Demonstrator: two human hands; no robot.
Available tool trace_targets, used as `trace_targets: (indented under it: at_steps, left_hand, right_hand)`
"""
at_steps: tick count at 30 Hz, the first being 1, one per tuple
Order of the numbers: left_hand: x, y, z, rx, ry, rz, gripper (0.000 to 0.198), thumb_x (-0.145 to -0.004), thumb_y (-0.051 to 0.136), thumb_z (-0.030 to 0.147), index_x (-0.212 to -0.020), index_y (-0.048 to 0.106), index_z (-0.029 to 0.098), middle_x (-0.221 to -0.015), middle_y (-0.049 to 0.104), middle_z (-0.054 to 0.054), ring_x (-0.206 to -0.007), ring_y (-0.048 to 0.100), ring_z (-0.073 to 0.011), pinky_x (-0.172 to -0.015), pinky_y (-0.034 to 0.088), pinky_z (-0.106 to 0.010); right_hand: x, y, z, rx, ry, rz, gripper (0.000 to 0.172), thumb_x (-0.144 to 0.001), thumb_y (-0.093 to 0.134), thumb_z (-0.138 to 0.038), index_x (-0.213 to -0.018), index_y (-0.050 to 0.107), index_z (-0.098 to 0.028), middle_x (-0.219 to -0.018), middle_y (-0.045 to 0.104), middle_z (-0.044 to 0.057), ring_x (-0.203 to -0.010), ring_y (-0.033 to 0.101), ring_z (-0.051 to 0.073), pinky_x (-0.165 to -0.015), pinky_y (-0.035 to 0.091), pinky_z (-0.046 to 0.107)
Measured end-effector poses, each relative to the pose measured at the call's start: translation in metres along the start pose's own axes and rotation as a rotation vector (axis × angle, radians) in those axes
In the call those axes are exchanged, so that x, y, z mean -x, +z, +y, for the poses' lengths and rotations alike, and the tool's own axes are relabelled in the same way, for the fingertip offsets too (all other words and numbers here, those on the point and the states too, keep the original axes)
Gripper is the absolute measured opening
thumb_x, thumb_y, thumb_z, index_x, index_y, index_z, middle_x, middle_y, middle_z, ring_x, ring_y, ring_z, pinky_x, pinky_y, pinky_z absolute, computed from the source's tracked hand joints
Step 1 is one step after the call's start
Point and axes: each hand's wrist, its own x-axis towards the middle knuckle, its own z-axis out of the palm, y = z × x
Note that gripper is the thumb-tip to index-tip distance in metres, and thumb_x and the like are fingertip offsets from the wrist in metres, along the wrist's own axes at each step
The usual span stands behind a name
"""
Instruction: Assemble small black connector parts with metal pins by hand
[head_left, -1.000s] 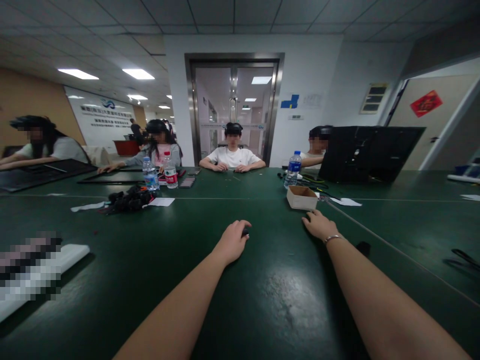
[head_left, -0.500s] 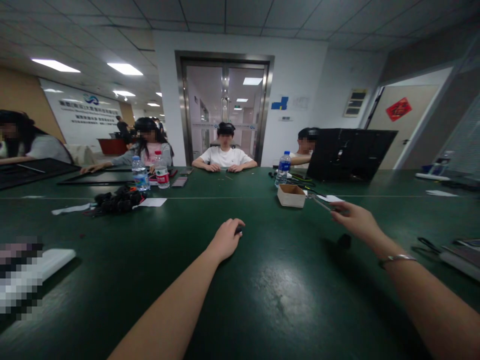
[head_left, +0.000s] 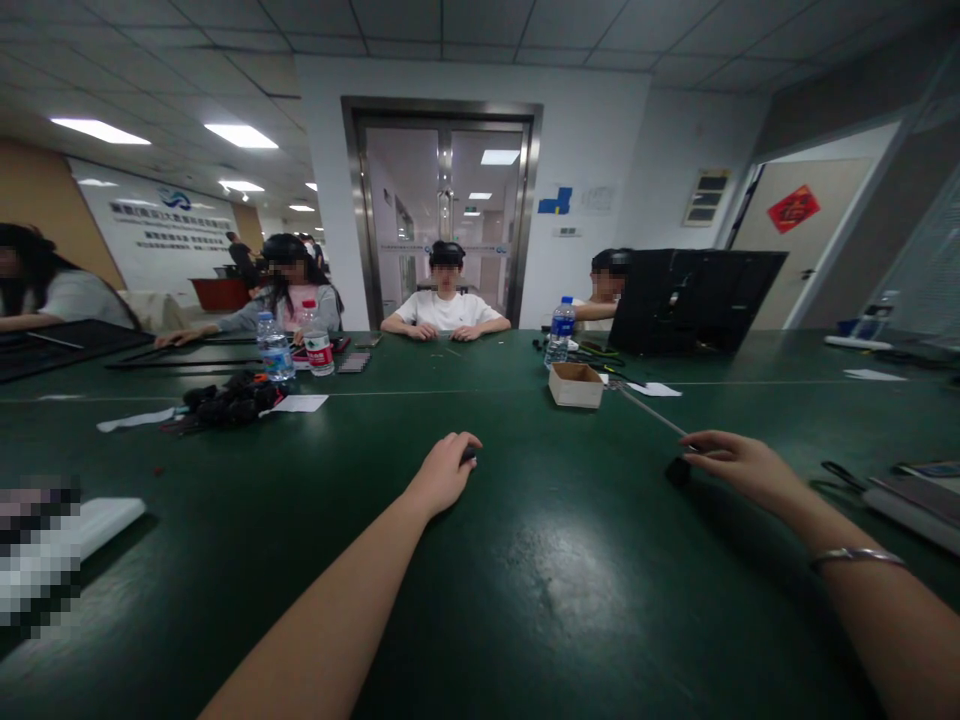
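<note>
My left hand [head_left: 444,474] lies on the green table [head_left: 480,600], fingers curled round a small dark object [head_left: 469,455] whose kind I cannot make out. Over on the right, my right hand [head_left: 739,468] pinches the near end of a thin metal rod [head_left: 651,410]. The rod slants away to the left, its far end close to the open cardboard box [head_left: 576,388]. Below the right fingertips sits a small black piece [head_left: 679,471]; whether they touch it is unclear. A silvery bangle is on the right wrist.
Beyond the box stand a water bottle [head_left: 559,335] and a large black panel [head_left: 694,302]. At left are two more bottles, a black cable bundle [head_left: 232,400] and a white object [head_left: 112,525]. Several people sit round the table. A dark device [head_left: 915,505] lies at right.
My right hand has drawn back towards me and slightly right, and more of the metal rod now shows. The left hand stays almost in place. The view has shifted slightly.
</note>
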Motion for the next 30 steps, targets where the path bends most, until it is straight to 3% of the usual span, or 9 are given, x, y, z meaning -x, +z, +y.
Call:
trace_targets:
  at_steps: [3, 9, 21, 30]
  left_hand:
    - [0.001, -0.001, 0.001, 0.0, -0.007, 0.0, 0.028, -0.087, 0.046, 0.022, -0.113, 0.056, 0.026, -0.118, 0.056, -0.004, -0.115, 0.052, -0.0196, -0.1, 0.041, -0.037]
    - [0.0, -0.001, 0.0, 0.001, 0.007, 0.004, 0.027, -0.087, 0.045, 0.022, -0.112, 0.056, 0.026, -0.117, 0.056, -0.004, -0.114, 0.052, -0.0193, -0.1, 0.04, -0.036]
    - [-0.002, 0.001, -0.003, 0.017, 0.037, 0.025, 0.027, -0.086, 0.048, 0.02, -0.11, 0.058, 0.024, -0.115, 0.058, -0.006, -0.112, 0.053, -0.0214, -0.099, 0.041, -0.039]
    - [-0.002, 0.001, -0.003, 0.025, 0.041, 0.039, 0.026, -0.085, 0.049, 0.019, -0.108, 0.059, 0.024, -0.113, 0.059, -0.006, -0.11, 0.054, -0.0215, -0.097, 0.041, -0.039]
  right_hand:
    - [-0.003, 0.002, 0.005, -0.173, 0.033, -0.164, 0.019, -0.068, 0.061, -0.017, -0.086, 0.064, -0.02, -0.097, 0.069, 0.011, -0.09, 0.066, 0.025, -0.082, 0.045, 0.031]
    - [-0.009, 0.007, 0.013, -0.179, 0.052, -0.168, 0.025, -0.067, 0.062, -0.018, -0.093, 0.063, -0.018, -0.102, 0.068, 0.013, -0.09, 0.065, 0.025, -0.082, 0.046, 0.031]
    - [-0.011, 0.013, 0.02, -0.17, -0.063, -0.185, 0.024, -0.062, 0.064, -0.025, -0.086, 0.066, -0.019, -0.09, 0.07, 0.01, -0.079, 0.068, 0.025, -0.073, 0.05, 0.032]
    - [-0.008, -0.003, 0.03, -0.028, -0.049, -0.126, 0.016, -0.071, 0.064, -0.019, -0.087, 0.068, -0.018, -0.092, 0.07, 0.013, -0.077, 0.067, 0.022, -0.071, 0.047, 0.031]
